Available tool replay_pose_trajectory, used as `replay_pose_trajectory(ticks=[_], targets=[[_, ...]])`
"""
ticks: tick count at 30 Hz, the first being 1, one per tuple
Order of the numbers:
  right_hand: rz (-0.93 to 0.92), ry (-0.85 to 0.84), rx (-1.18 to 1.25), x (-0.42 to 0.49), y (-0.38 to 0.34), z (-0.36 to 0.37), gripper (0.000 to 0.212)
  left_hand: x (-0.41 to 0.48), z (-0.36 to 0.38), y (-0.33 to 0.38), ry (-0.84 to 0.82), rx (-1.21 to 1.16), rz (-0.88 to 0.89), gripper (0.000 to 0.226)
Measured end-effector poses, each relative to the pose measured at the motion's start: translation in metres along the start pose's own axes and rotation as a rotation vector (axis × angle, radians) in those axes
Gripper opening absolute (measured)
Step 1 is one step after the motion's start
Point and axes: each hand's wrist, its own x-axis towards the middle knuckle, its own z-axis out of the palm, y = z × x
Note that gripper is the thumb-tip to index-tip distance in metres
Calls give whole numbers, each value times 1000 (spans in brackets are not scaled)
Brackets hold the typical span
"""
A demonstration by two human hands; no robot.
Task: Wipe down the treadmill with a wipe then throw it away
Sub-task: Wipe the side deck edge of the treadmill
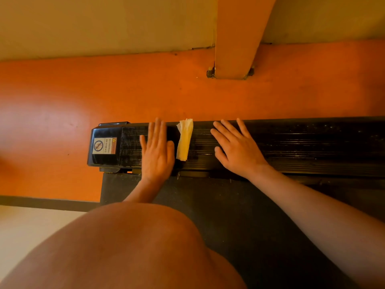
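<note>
A folded pale wipe [184, 139] lies loose across the treadmill's black ribbed side rail [302, 142], between my two hands. My left hand [157, 152] rests flat on the rail just left of the wipe, fingers straight, a small gap away from it. To the right of the wipe, my right hand [237, 148] lies flat on the rail with fingers spread, clearly apart from it. Neither hand holds anything. The dark treadmill belt [239, 215] runs below the rail, under my forearms.
The rail ends at a black end cap [105, 146] with a warning sticker. Beyond it lies the orange floor [104, 90], with an orange post base [231, 69] bolted down near the beige wall. My bare knee [129, 243] fills the lower left.
</note>
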Motion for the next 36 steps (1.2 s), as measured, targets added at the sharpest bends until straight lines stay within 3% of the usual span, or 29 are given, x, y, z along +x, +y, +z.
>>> replay_pose_trajectory(ticks=[4,9,13,19,25,31,36], targets=[[50,26,19,8,-48,3,60,6,-7,-49,-128,134,26,66],[202,-50,-11,46,-101,16,70,7,-2,-53,-117,207,29,65],[226,-105,-68,58,-105,33,73,9,-1,-53,-129,202,15,68],[151,-175,-118,41,-113,31,73,24,8,-26,-82,105,-166,69],[201,-164,-123,59,-102,26,72,24,6,-29,-89,130,-112,66],[147,-190,-95,22,-100,27,72,23,6,-28,-83,164,-39,62],[238,-142,-112,60,-92,23,74,23,5,-29,-86,166,-29,59]])
